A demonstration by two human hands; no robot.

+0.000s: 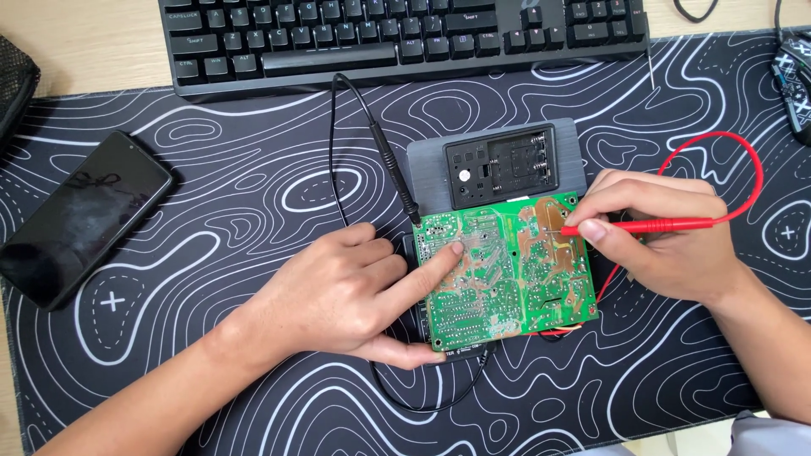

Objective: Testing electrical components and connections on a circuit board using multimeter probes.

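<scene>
A green circuit board (pixel 505 270) lies solder side up on the patterned desk mat. My left hand (pixel 346 291) steadies its left edge, thumb under the front corner and index finger pressed on the board's top left. My right hand (pixel 667 241) pinches a red test probe (pixel 650 226) like a pen, its tip touching the board's upper right. A black test probe (pixel 394 169) rests on the mat with its tip at the board's top left corner. Behind the board sits a grey device (pixel 498 165) with a black open battery compartment.
A black keyboard (pixel 405 34) runs along the far edge. A dark phone (pixel 80 219) lies at the left on the black mat with white contour lines (pixel 253 169). The red lead (pixel 743 160) loops at the right, near a mouse (pixel 794 76).
</scene>
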